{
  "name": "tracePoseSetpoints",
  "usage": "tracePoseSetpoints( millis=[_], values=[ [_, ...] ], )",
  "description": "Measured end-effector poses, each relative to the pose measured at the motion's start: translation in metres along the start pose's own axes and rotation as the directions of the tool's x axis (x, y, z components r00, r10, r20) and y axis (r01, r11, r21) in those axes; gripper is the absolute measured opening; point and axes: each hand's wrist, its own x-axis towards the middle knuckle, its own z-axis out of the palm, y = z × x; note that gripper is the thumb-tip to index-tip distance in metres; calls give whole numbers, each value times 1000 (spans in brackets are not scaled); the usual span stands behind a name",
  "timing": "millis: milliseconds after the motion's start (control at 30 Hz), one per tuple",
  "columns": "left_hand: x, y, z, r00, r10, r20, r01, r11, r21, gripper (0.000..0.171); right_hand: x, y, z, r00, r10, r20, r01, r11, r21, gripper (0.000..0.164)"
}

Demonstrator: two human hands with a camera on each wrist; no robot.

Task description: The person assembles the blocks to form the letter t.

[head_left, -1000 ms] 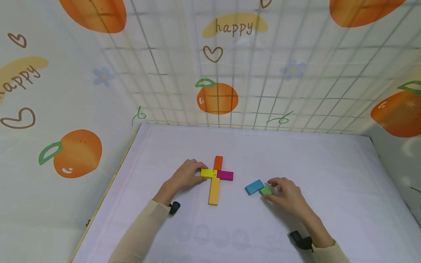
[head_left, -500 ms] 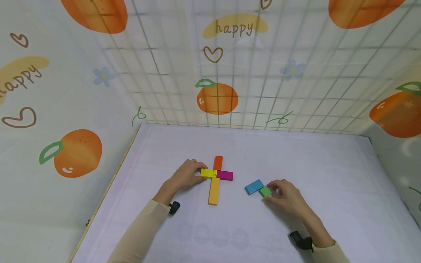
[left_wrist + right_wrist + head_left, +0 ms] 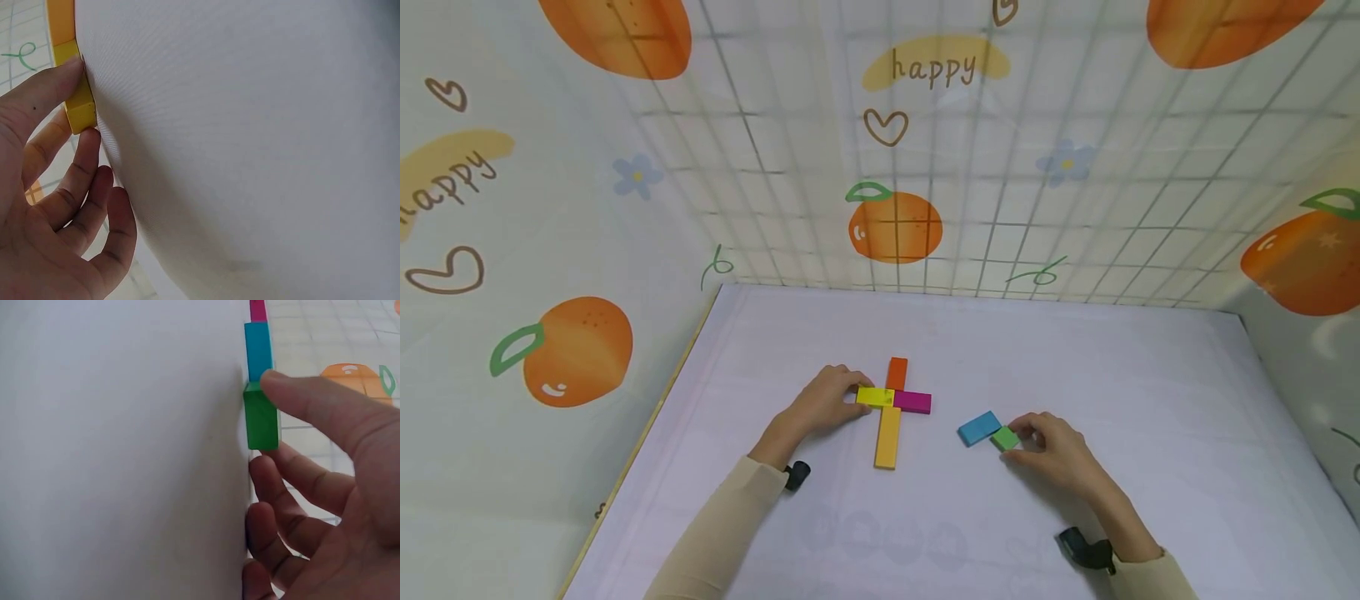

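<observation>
In the head view, my left hand (image 3: pixel 826 398) pinches the left end of a yellow block (image 3: pixel 875 397) between thumb and fingers. That block meets a magenta block (image 3: pixel 913 402) end to end. An orange-red block (image 3: pixel 897 373) points away above them and a longer amber block (image 3: pixel 887 438) points toward me, forming a cross. To the right, my right hand (image 3: pixel 1051 448) holds a small green block (image 3: pixel 1005 438) by its edges. In the right wrist view, my thumb (image 3: pixel 294 390) lies at the green block's corner. A blue block (image 3: pixel 979 428) lies against the green one.
All the blocks lie on a white-covered table (image 3: pixel 970 350). Behind it hangs a printed cloth (image 3: pixel 790 208) with oranges, with a grid showing through. Another cloth wall (image 3: pixel 445 350) stands at the left. A black wrist camera (image 3: pixel 1084 550) sits under the right wrist.
My right hand has drawn back slightly toward me, so more of the green block's top shows between thumb and finger. The left hand and the cross of blocks stay in place.
</observation>
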Motion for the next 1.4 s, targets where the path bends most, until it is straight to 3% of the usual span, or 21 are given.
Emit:
tracePoseSetpoints(
  millis=[700, 1400],
  values=[
    [0, 1, -1, 1000, 5, 1, -5, 1000, -4, 35, -3, 4, 2, 999, 31, 20, -32, 997, 77, 39],
    [-4, 3, -3, 1000, -5, -9, 4, 999, -35, 34, -6, -19, 6, 998, -60, 25, 57, 993, 102, 37]
  ],
)
